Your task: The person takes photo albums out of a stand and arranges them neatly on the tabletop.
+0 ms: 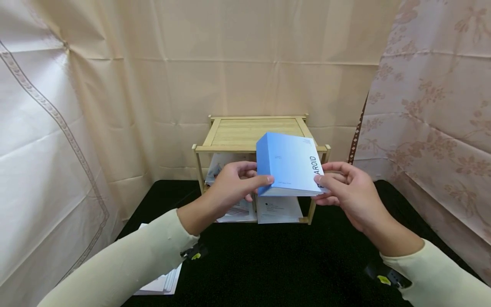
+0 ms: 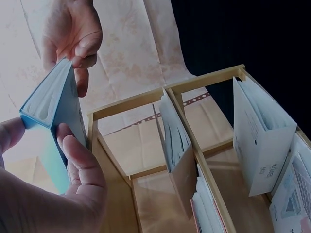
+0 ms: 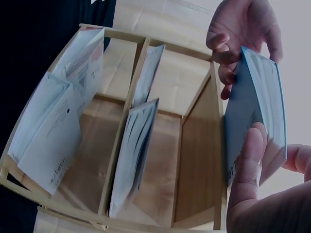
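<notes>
The left hand (image 1: 235,184) pinches a blue book (image 1: 292,161) near its spine. The right hand (image 1: 352,194) pinches the opposite edge.

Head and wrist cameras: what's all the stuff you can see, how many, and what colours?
Wooden shelf: one, light wood, centre
Blue book: one, blue with white pages, held up near the wooden shelf
Shelved books: four visible, mostly white, two on each level
White stack: count unclear, white, lower left, partly hidden
Black surface: one, black, under the wooden shelf
Beige cloth: one, beige, behind
White cloth: one, white with a patterned band, left
Floral cloth: one, pale pink, right
Wrist devices: two, black and yellow, one per wrist
Sleeves: two, pale green, forearms
Left hand: one, bare, gripping the blue book
Right hand: one, bare, gripping the blue book
</notes>
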Motion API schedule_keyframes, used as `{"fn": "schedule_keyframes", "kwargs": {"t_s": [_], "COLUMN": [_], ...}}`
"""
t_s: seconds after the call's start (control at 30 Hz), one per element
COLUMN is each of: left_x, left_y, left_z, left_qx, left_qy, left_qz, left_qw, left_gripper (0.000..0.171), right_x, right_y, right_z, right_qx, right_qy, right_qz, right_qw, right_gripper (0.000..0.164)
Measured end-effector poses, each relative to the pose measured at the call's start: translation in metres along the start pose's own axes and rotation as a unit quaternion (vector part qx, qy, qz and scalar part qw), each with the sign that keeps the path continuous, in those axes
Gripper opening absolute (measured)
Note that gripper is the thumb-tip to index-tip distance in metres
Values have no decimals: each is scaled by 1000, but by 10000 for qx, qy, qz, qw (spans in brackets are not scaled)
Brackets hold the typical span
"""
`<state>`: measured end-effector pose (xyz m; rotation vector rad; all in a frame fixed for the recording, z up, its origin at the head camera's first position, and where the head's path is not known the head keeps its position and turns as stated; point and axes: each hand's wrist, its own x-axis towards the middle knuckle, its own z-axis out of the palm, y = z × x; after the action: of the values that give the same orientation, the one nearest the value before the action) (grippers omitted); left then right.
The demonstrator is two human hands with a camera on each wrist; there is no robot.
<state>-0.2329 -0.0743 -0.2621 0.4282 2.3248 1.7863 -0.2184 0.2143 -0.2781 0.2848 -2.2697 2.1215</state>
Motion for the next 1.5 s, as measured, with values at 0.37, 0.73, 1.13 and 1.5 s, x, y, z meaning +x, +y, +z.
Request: {"fn": "schedule_keyframes", "kwargs": {"t_s": [0.37, 0.73, 1.13, 1.5], "left_x": [-11, -21, -39, -54], "left_y": [-13, -25, -38, -58], "left_z": [-6, -9, -16, -29], "left_qx": [8, -37, -262, -174], "left_qy": [-11, 85, 86, 149], "left_qz": [206, 419, 593, 536], "left_qw": [9998, 9991, 9979, 9983], "left_gripper": [71, 68, 67, 70], "right_x": [-10, -17, -29, -34], "right_y": [10, 17, 29, 42], "right_z": [14, 24, 40, 60], "right_qx": [-167, -15, 294, 242], "right_qy": [195, 250, 194, -54], "right_qz": [-471, -645, -790, -454], "right_qw": [9986, 9976, 9962, 9987], "right_gripper": [46, 46, 43, 50]}}
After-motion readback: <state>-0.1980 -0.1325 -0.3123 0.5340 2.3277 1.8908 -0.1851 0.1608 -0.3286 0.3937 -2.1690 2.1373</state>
